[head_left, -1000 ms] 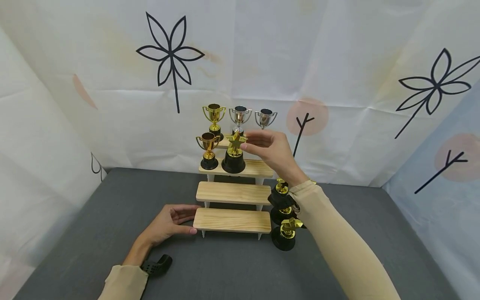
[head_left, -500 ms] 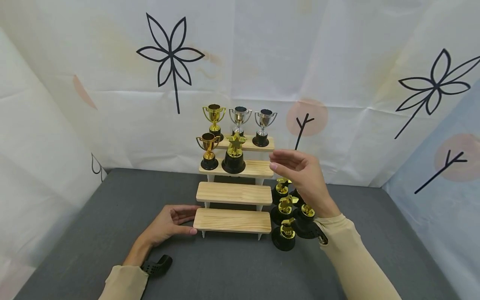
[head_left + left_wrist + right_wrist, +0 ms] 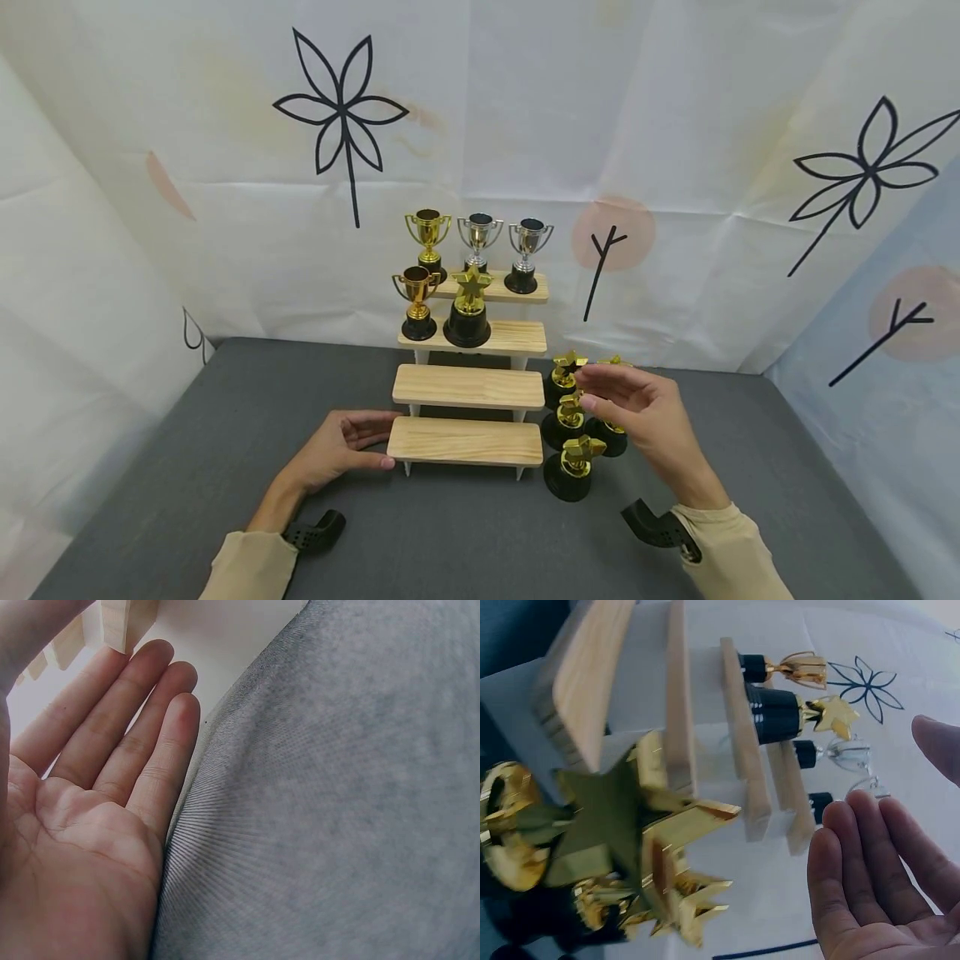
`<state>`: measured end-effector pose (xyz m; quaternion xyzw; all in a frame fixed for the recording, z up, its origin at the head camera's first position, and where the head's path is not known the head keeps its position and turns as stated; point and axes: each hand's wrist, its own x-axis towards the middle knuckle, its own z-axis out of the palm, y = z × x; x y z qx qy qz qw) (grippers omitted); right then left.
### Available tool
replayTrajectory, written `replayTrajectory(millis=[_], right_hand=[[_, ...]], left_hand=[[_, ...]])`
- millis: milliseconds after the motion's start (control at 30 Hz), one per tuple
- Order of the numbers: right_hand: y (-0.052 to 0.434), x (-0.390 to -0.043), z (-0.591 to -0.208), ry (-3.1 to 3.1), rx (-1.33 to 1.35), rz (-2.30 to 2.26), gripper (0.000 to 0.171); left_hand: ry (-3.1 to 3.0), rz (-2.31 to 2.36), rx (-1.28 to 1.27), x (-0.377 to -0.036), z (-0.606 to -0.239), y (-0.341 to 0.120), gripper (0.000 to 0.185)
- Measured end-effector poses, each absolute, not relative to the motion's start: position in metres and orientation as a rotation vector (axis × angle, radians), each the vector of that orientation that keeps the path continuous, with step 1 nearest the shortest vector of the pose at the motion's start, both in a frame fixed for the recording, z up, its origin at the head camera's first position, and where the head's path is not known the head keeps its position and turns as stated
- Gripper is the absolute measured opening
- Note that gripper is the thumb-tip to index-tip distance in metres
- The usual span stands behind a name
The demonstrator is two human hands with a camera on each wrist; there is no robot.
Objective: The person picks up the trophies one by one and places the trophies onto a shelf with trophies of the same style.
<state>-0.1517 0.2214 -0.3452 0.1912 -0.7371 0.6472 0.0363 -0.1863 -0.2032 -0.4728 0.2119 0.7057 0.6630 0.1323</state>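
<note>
Head view on my remote screen, 12 o'clock taken as away from the wearer: four-tier wooden stand (image 3: 465,440) upright on grey cloth (image 3: 420,550). Top step, left to right: gold cup trophy (image 3: 427,227), silver cup trophy (image 3: 480,231), second silver cup trophy (image 3: 529,237). Next step down: copper-gold cup trophy (image 3: 417,287) and, at its 3 o'clock, a gold star trophy (image 3: 468,321) upright on its black base. Left hand (image 3: 337,448) at the stand's 8 o'clock, thumb and fingers apart at the lowest step's end, thumb tip seeming to touch the corner. Right hand (image 3: 637,408) at the stand's 4 o'clock, thumb and fingers wide apart, by a cluster of star trophies (image 3: 568,486); I count at least four, some partly hidden. Left wrist view: I get palm up close, four fingers lying straight, side by side; fingertips by the pale wood at 11 o'clock, cloth filling the 3 o'clock side. Right wrist view: star trophies large toward 8 o'clock, the stand's steps slanting across 12; fingers straight at 4 o'clock, thumb off at 2, a broad gap between.
</note>
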Motion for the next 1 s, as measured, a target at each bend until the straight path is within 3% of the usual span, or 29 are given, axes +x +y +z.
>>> replayTrajectory(millis=[567,1000], right_hand=[[0.250,-0.137,-0.373,-2.324,0.454,1.946,0.038],[0.264,-0.143,-0.387,-2.458,0.514,1.902,0.043]], left_hand=[[2.056,1.922,0.614,-0.186,-0.474,-0.204,0.071],[2.078,1.912,0.571,-0.185,-0.472,-0.203,0.073]])
